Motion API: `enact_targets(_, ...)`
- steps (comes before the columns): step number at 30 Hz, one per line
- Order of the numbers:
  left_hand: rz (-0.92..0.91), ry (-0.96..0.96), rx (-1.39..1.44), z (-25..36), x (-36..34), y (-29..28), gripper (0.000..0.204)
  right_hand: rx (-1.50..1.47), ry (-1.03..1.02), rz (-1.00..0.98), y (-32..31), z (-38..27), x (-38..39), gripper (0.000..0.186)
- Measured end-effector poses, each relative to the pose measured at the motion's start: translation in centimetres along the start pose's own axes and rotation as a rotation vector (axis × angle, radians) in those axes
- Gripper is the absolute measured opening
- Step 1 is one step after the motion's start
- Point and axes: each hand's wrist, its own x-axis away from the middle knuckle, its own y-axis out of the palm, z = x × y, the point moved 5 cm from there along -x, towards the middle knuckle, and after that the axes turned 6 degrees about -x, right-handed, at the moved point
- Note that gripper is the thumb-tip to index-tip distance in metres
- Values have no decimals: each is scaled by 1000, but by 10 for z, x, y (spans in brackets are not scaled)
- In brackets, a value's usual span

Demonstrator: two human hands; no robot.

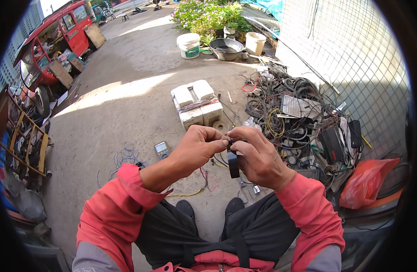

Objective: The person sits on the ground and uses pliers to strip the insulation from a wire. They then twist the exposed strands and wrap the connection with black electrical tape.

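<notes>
My left hand [197, 147] and my right hand [260, 156] meet above the ground in front of my knees, thumbs and forefingers pinched together. Between the fingertips is a small dark piece, mostly covered. Under my right fingers hangs a black roll [233, 165], which looks like electrical tape seen edge-on; the right hand is closed on it. Whatever the left fingertips pinch is too small to name. Past my left wrist a multimeter [162, 149] lies on the ground. Pliers-like hand tools [248, 189] lie below my right hand.
Ahead stands a strapped whitish foam block [197, 104]. A big tangle of cables [285, 118] fills the right side by a mesh fence [371, 59], with a red plastic bag [368, 183] nearer. Loose wires [126, 156] lie left. Farther off are a white bucket [189, 46] and a red van [65, 34].
</notes>
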Motion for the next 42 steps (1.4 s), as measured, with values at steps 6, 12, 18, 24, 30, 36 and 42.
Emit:
enact_targets(6,1,3,-11,0,1,0,16,-373,183,76,3,13,4,41)
enact_targets(12,90,233,-380,2,3,5,18,-460,500,110,7,31,17,17)
enact_targets(18,50,205,-413,-3,4,8,18,-720,758,133,13,37,23,17)
enact_targets(24,14,141,-291,-5,2,11,17,-809,844,119,14,41,28,29)
enact_targets(30,-30,224,-353,-5,3,13,37,-929,971,57,12,42,30,23)
enact_targets(36,-170,262,-272,11,6,18,75,-935,1022,-3,18,40,29,28)
enact_targets(42,-123,215,-14,12,4,11,75,-1252,1157,123,18,39,34,28)
